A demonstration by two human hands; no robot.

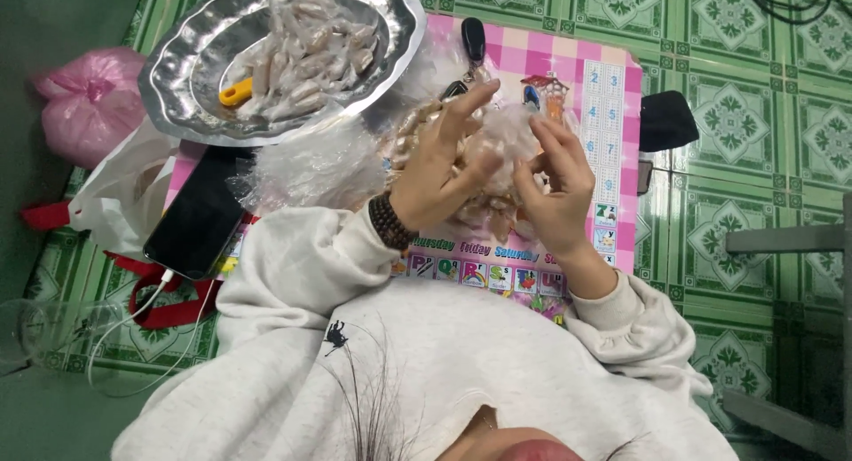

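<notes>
Left hand (441, 173) and right hand (555, 181) both pinch one clear plastic bag (506, 146) between them; silver tray (177, 79) beyond left hand; phone (200, 217) beside its wrist.

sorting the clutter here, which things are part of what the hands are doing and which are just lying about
In hand:
left hand and right hand on a clear plastic bag
small pale wrapped pieces under the hands
silver tray with more pieces and a yellow tool

Lying about:
phone
pink bag
keys
black pouch

Clear wrapped piece (506, 150) blurred between hands, metal tray (177, 88) rim cut off at top edge
</notes>
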